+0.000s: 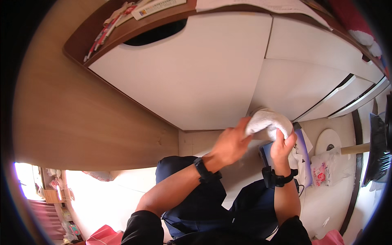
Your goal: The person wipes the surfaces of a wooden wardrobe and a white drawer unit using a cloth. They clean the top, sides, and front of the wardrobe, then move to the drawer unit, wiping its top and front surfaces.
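Both my hands grip a bunched white cloth (pixel 268 120) in front of the white cabinet's lower part. My left hand (pixel 231 144) pinches its left end, slightly blurred. The thumb of my right hand (pixel 282 145) presses on the cloth's right end, with the fingers partly hidden behind it. Between the two ends the cloth bends upward in an arch. Behind it stand a large white cabinet door (pixel 196 73) and white drawer fronts (pixel 303 82); whether the cloth touches them I cannot tell.
A wooden panel (pixel 92 122) borders the cabinet on the left. Papers (pixel 260 5) and pens (pixel 102 36) lie on its brown top. Right of my knees, a blue-purple box or bag (pixel 303 150), a clear plastic bag (pixel 330 168) and a white disc-shaped object (pixel 327 141) rest on the tiled floor.
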